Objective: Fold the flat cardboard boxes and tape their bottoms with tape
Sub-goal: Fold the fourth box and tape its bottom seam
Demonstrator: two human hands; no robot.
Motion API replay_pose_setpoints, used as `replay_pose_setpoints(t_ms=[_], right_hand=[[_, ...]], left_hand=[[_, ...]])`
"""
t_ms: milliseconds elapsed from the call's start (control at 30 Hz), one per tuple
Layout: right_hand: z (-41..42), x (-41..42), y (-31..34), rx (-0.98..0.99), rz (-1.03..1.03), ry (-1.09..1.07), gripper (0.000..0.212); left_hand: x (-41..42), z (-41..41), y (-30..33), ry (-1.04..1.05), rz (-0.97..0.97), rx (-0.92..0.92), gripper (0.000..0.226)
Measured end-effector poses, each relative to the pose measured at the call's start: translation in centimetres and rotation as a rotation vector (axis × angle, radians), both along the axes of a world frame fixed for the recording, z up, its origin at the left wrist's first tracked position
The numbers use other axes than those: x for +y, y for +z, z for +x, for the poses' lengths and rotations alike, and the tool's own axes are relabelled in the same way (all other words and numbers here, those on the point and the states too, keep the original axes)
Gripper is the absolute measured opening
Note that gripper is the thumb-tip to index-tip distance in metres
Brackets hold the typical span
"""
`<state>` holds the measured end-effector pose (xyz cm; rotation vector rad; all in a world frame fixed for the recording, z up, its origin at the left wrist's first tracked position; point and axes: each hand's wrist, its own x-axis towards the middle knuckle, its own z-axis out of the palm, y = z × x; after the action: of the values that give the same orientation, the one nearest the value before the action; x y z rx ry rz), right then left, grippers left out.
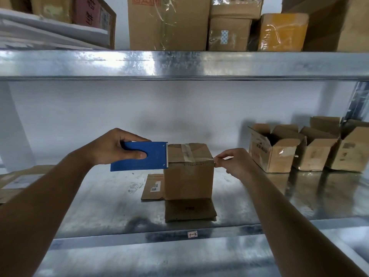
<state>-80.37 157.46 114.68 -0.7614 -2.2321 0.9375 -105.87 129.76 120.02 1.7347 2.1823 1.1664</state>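
On galvanized shelf, taped square cardboard box

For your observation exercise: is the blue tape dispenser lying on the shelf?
No, the left hand holds the blue tape dispenser in the air beside the cardboard box.

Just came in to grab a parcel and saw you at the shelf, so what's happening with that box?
A person is taping a small cardboard box that stands on the metal shelf, its open flaps spread beneath it. The left hand grips a blue tape dispenser at the box's top left edge. The right hand pinches the tape end at the top right corner. A tape strip already crosses the top. Three folded boxes stand open to the right.
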Motion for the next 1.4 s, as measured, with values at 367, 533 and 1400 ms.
replay_pose_setpoints(t_ms=[367,533,1400], right_hand=[[-0.9,0.1,-1.7,-0.216,-0.077,-0.076,0.046],[-2.1,-0.7,-2.9,0.271,0.401,-0.199,0.021],[-7.8,-4.9,-6.8,0.232,0.551,0.066,0.039]], left_hand=[[-0.2,-0.2,-0.8,0.015,-0.001,-0.008,0.045],[-0.1,-0.2,-1.3,0.012,0.024,-0.032,0.045],[-0.3,-0.9,-3.4,-0.014,0.08,-0.105,0.044]])
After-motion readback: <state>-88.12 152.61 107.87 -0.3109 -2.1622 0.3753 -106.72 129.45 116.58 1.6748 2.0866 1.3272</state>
